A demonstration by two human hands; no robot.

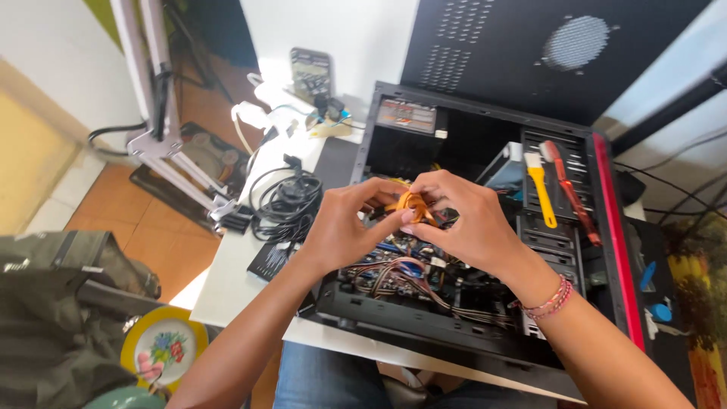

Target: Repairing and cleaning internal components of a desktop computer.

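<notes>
An open black computer case (485, 333) lies on its side on a white table (227, 280), its inside full of boards and bundled wires (409, 276). Above the case's middle, my left hand (344, 227) and my right hand (462, 220) meet. Both pinch a small bundle of orange cable (411, 204) between their fingertips. My right wrist wears beaded bracelets (551, 299).
A yellow-handled brush (541, 189) and a red-handled screwdriver (569, 189) rest on the case's drive bays. The black side panel (545, 53) leans behind. Coiled black cables (288, 201) lie on the table's left. A flowered plate (166, 344) and a dark bag (60, 303) sit lower left.
</notes>
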